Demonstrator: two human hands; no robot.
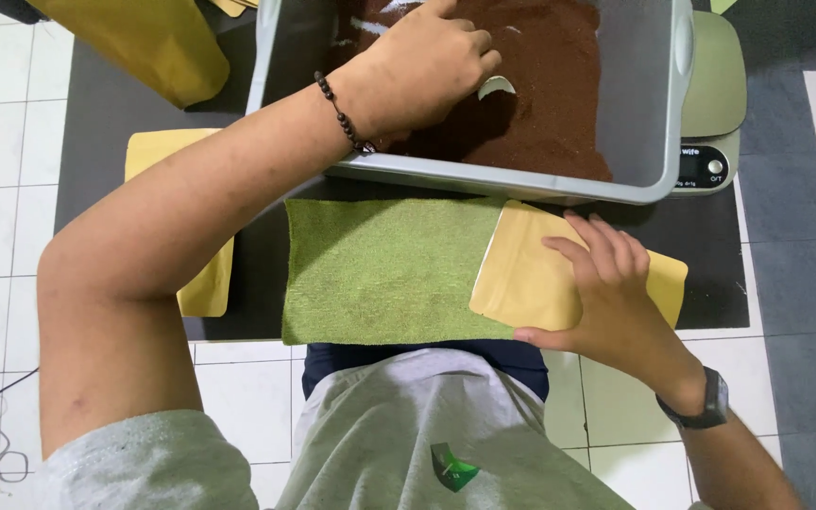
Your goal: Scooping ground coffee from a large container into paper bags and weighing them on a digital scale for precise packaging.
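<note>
- A white tiled floor carries a dark mat; on the mat lie a green cloth, a grey tub of brown powder and a small scale behind the tub.
- The left hand is curled shut round a white scoop, only its edge showing, down in the powder.
- The right hand lies open and flat, fingers spread, pressing a tan pouch.
- The pouch rests flat, just in front of the tub, overlapping the cloth's right edge; its long axis runs left to right, slightly tilted, with its silvery-edged end toward the cloth.
- More tan pouches lie under the left forearm, and a yellow bag sits at the upper left.
</note>
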